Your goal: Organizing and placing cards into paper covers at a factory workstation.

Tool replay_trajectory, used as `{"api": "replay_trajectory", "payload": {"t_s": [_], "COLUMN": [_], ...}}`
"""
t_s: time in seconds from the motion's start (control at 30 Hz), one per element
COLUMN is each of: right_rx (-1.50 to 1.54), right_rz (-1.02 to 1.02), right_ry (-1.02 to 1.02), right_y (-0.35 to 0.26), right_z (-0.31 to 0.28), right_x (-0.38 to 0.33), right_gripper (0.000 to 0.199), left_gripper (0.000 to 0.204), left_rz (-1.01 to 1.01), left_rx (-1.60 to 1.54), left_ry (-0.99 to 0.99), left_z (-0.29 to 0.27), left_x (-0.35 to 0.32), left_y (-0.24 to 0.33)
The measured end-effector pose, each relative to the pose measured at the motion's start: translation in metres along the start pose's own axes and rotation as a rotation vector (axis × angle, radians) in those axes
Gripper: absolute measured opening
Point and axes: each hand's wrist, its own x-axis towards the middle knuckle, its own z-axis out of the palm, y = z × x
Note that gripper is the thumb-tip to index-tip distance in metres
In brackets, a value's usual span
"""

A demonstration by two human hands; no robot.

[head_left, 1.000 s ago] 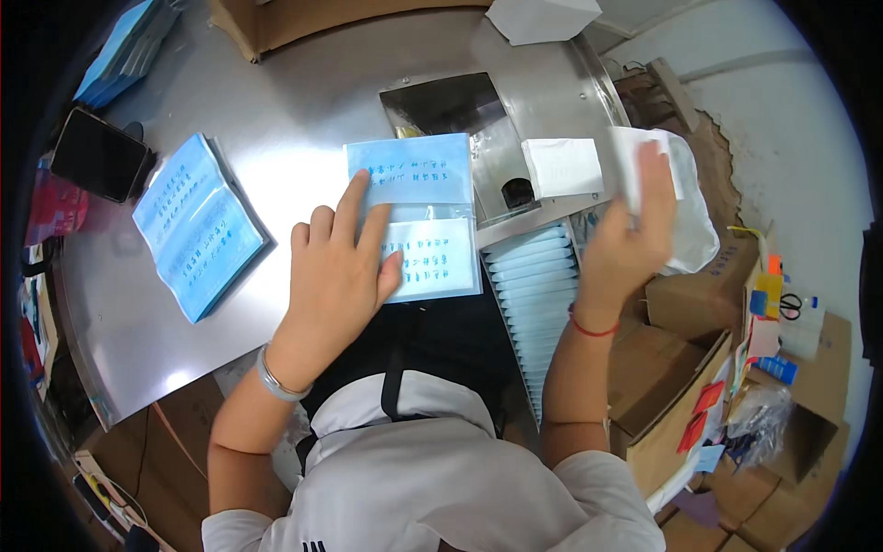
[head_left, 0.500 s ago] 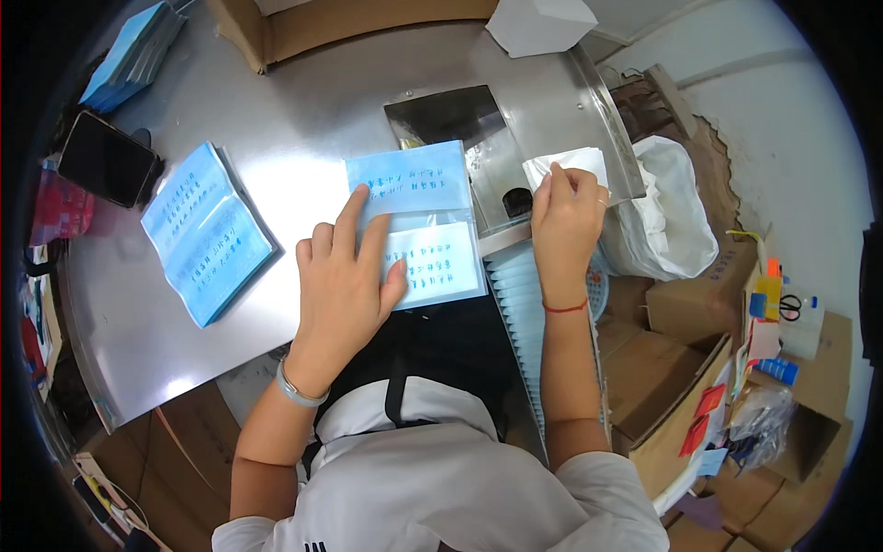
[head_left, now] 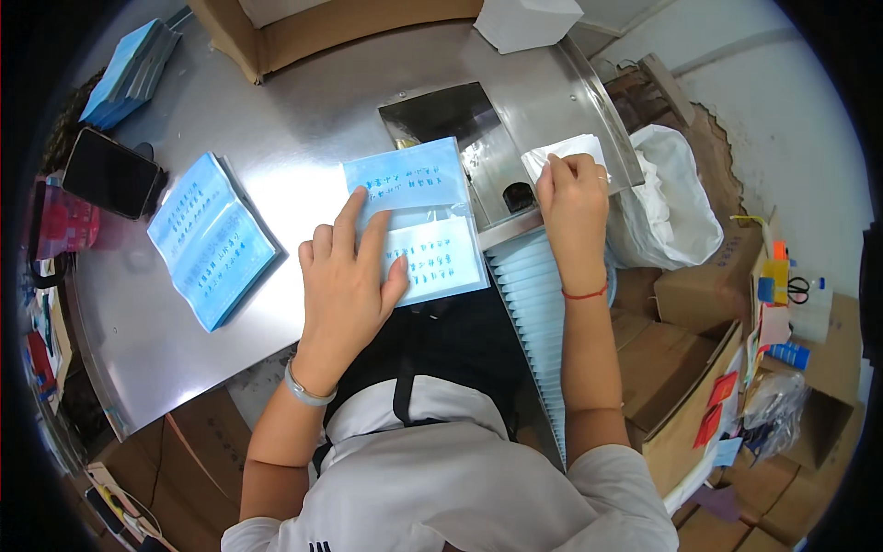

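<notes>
- Left hand (head_left: pixel 348 276): open, fingers spread, palm down, pressing flat on a clear packet with blue print (head_left: pixel 418 221) near the front edge of the steel table (head_left: pixel 294 129).
- Packet lying flat in the middle of the table, upper blue half showing beyond the fingertips, lower half partly under the palm, right edge just beside the slanted metal chute (head_left: pixel 478 147).
- Right hand (head_left: pixel 572 198): fingers curled, pinching a white folded sheet (head_left: pixel 563 150) at its lower edge; a red string round the wrist.
- White sheet resting on the right side of the chute, above a dark opening in it.
- Row of pale blue packets (head_left: pixel 538 294) standing on edge below the chute, running down alongside the right forearm.
- Further left on the table: an open stack of blue packets (head_left: pixel 212 239), well apart from the left hand.
- Beyond that, a black phone (head_left: pixel 110 173) at the table's left rim and another blue stack (head_left: pixel 129 74) at the far left corner.
- At the back: a cardboard box (head_left: pixel 349 28).
- To the right of the chute: a white plastic bag (head_left: pixel 676 198), then brown cartons (head_left: pixel 699 294) lower down.
</notes>
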Motion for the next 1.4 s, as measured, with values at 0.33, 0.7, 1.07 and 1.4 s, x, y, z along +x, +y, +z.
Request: {"api": "replay_trajectory", "payload": {"t_s": [0.33, 0.7, 1.07, 1.4], "right_rx": [0.035, 0.376, 0.375, -0.200], "right_rz": [-0.048, -0.144, -0.335, 0.205], "right_ry": [-0.051, 0.216, -0.445, -0.053], "right_y": [0.001, -0.031, -0.071, -0.034], "right_z": [-0.006, -0.027, 0.032, -0.001], "right_x": [-0.003, -0.015, 0.022, -0.004], "right_gripper": [0.020, 0.040, 0.013, 0.041], "left_gripper": [0.042, 0.041, 0.063, 0.050], "left_rz": [-0.040, 0.113, 0.231, -0.445], "left_rx": [-0.107, -0.156, -0.293, 0.137], "left_ry": [0.060, -0.016, -0.130, 0.302], "left_z": [0.003, -0.009, -0.026, -0.068], "left_x": [-0.002, 0.001, 0.024, -0.038], "left_y": [-0.002, -0.005, 0.048, -0.131]}}
